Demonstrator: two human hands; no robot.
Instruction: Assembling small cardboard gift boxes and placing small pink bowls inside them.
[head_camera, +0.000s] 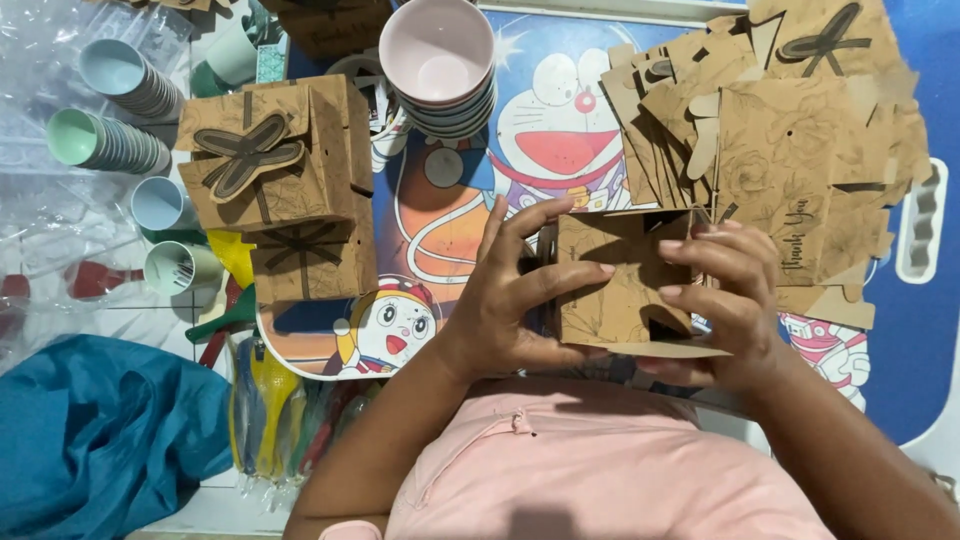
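Note:
Both hands hold a brown kraft-paper box (618, 280) with a faint flower print, partly folded, above a cartoon-printed mat (450, 220). My left hand (510, 290) grips its left side, fingers spread over the front panel. My right hand (722, 300) clasps the right side, fingers curled over the top edge. A loose flap sticks out below the box.
Two folded brown boxes with bow tops (270, 155) are stacked at left. A heap of flat box blanks (780, 130) lies at upper right. Stacked bowls (440, 60), pastel cups (105, 140), plastic spoons (262, 400) and a teal cloth (100, 440) surround the mat.

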